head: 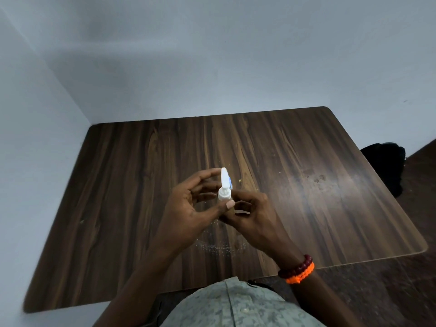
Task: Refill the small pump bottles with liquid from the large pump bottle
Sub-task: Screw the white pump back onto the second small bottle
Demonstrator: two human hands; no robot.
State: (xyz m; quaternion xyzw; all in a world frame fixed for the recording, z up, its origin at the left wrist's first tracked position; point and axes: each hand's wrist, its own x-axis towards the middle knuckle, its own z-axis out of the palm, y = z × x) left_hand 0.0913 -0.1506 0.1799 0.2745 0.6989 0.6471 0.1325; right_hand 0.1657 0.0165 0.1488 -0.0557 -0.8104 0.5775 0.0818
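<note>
- One small pump bottle (225, 197) in view, held above the middle of the table, upright with a slight tilt; white pump head (224, 177) on top, nozzle pointed away toward the far side; a bit of blue just behind the nozzle, too blurred to identify.
- Two hands, both on that bottle.
- Left hand (188, 204): thumb tip pressed against the bottle just below the white collar, fingers curled round the far side of the pump, index tip near the top of the nozzle.
- Right hand (252, 213): fingers curled and pinched round the lower body of the bottle, hiding most of it; contents could not be told.
- Two bracelets on the right wrist, touching: one of dark red beads (297, 267), one orange braided (300, 276).
- One table (330, 197), dark wood grain with rounded corners, set into the left far corner of the room.
- Scatter of small droplets or specks (217, 246) on the tabletop below the hands; faint smudges (316, 179) further right.
- Pale walls (212, 55) on the far and left sides.
- One dark object (387, 166) off the table's right edge, shape unclear.
- Patterned grey-green shirt (236, 305) at the near edge.
</note>
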